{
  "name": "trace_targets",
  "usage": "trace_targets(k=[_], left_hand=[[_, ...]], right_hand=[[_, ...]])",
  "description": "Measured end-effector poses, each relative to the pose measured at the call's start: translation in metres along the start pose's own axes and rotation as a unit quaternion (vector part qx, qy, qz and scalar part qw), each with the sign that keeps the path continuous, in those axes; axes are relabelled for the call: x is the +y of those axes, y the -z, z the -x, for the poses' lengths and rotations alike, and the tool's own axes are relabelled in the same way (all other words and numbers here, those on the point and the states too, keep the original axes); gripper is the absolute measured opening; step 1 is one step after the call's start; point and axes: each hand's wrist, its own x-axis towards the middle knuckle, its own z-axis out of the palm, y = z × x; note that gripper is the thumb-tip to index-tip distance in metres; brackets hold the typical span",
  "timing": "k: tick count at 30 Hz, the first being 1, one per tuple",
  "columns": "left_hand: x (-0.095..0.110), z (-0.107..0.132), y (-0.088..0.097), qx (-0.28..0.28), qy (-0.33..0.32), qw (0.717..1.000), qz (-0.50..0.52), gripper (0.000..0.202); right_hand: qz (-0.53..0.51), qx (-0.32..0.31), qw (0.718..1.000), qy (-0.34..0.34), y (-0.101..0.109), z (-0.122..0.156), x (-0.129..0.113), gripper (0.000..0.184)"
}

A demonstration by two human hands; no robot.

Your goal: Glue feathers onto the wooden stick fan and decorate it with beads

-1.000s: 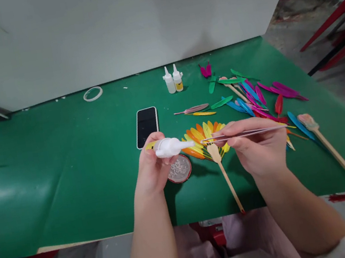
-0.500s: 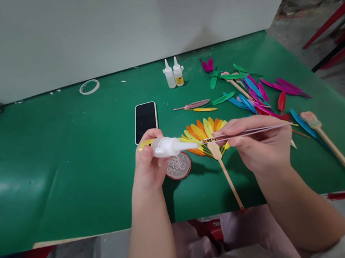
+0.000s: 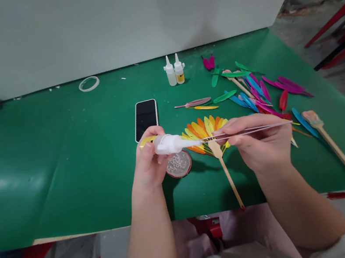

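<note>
My left hand (image 3: pixel 149 159) is closed round a white glue bottle (image 3: pixel 168 144) with a yellow label, tipped on its side so its nozzle points right. In my right hand (image 3: pixel 260 142) is a pair of thin metal tweezers (image 3: pixel 259 128), tips pointing left and meeting the nozzle's end; anything tiny between the tips is too small to tell. Beneath them lies a fan of yellow and orange feathers (image 3: pixel 204 128) on a wooden handle (image 3: pixel 229 176). Partly below the bottle sits a round dish (image 3: pixel 179 164) of small whitish beads.
Behind my left hand lies a phone (image 3: pixel 145 118). Two small glue bottles (image 3: pixel 175 73) stand near the wall, with a tape ring (image 3: pixel 89 84) to their left. Loose coloured feathers (image 3: pixel 252 88) and a finished-looking wooden-handled piece (image 3: pixel 330 141) with a red tassel lie at right.
The bottle's nozzle has moved slightly right, up to the tweezer tips. My right hand keeps its hold on the tweezers, and the view has shifted a little.
</note>
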Motion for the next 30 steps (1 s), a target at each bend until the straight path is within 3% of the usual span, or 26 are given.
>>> trace_targets(k=[20,30], left_hand=[[0.0008,-0.0010,0.0051,0.004,-0.046,0.999,-0.029,0.039],[-0.0002,-0.0024,0.0077,0.001,-0.065,0.996,-0.053,0.040]], right_hand=[[0.001,-0.016,1.000,0.026,0.0004,0.0007,0.0021,0.015],[-0.026,-0.035,0.999,-0.030,0.0044,-0.0011,0.0064,0.010]])
